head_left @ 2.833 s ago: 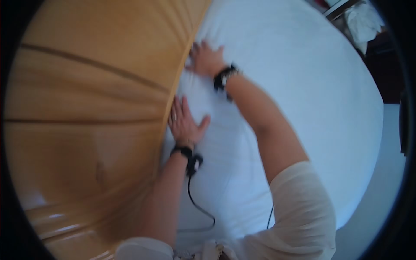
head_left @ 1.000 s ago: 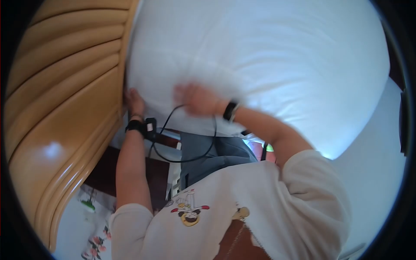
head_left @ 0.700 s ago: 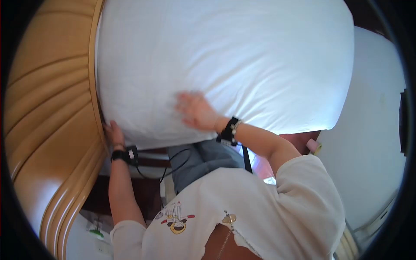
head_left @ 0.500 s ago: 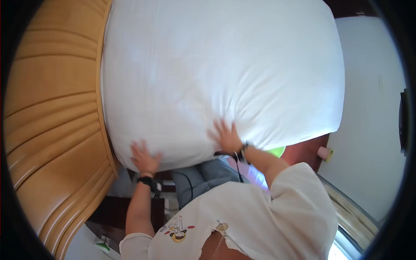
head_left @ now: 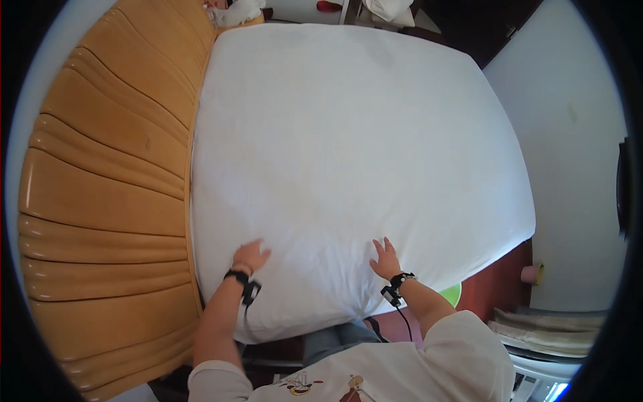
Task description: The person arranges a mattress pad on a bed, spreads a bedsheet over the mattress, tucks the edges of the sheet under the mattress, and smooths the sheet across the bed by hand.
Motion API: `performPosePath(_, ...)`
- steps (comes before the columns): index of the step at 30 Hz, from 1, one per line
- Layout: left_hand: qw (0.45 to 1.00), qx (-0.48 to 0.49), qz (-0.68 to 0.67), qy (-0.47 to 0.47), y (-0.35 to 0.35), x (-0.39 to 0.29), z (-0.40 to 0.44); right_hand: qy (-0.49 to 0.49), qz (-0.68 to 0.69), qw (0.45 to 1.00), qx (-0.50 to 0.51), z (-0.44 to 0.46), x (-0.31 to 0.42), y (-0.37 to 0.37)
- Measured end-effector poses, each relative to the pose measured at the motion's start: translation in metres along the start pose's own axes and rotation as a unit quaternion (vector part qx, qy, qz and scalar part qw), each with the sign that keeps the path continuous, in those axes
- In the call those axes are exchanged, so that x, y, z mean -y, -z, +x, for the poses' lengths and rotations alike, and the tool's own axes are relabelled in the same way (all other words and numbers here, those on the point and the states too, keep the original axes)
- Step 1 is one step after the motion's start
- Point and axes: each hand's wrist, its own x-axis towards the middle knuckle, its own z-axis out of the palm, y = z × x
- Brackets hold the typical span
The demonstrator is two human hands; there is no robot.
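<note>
A white fitted sheet (head_left: 348,147) covers the mattress, mostly smooth, with creases near its front edge. My left hand (head_left: 252,256) is over the sheet near the headboard side, fingers apart and holding nothing. To its right, my right hand (head_left: 385,259) rests on or just above the sheet, palm down with fingers spread. Small wrinkles show around both hands. Each wrist wears a black band with a small device and cable.
A wooden headboard (head_left: 114,201) runs along the left. Beyond the bed's front right edge are a green basin (head_left: 453,295), partly hidden, a pink roll-shaped object (head_left: 531,274) and folded cloth or boards (head_left: 542,331). White bundles (head_left: 388,9) lie beyond the far edge.
The view has tilted up, bringing the bed's far edge into sight. My left hand has shifted farther in from the front edge. Both hands remain open over the sheet.
</note>
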Motion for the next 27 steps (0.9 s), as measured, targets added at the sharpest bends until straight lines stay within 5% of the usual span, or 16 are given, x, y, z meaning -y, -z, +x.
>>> performPosePath(2,0.981,-0.091,-0.143,0.093,0.039,-0.018,0.047,0.008,-0.005,1.0,-0.006,0.026,0.007,-0.012)
performPosePath(6,0.968,-0.181,-0.155,0.081,0.03,-0.045,0.089,0.101,-0.053,0.993,0.031,0.078,0.057,0.01)
performPosePath(8,0.993,-0.069,0.061,0.073,0.023,-0.089,0.071,0.141,-0.077,0.986,0.043,0.091,0.056,0.017)
performPosePath(14,0.991,0.051,0.083,0.097,-0.132,-0.149,-0.051,-0.017,-0.099,0.99,0.097,0.008,-0.125,0.028)
performPosePath(17,0.967,0.184,0.133,0.112,-0.188,-0.155,-0.141,-0.06,-0.157,0.959,0.23,-0.121,-0.271,0.016)
performPosePath(20,0.938,0.294,0.127,0.129,-0.2,-0.141,-0.175,-0.24,-0.129,0.883,0.383,-0.177,-0.327,0.041)
performPosePath(22,0.93,0.359,0.048,0.066,-0.234,-0.08,-0.146,-0.178,-0.1,0.955,0.216,-0.157,-0.345,0.046)
performPosePath(23,0.869,0.478,0.117,-0.038,-0.259,-0.027,-0.105,-0.121,-0.068,0.985,0.1,-0.125,-0.337,0.052)
performPosePath(24,0.895,0.439,0.066,-0.052,-0.22,-0.009,-0.081,-0.026,-0.047,0.998,-0.014,-0.078,-0.327,0.057)
performPosePath(25,0.936,0.343,0.037,0.067,-0.105,-0.073,-0.072,0.041,-0.002,0.996,-0.075,-0.023,-0.302,0.075)
performPosePath(27,0.98,0.111,0.073,0.149,-0.051,-0.037,-0.021,0.103,0.003,0.988,-0.113,0.092,-0.244,0.102)
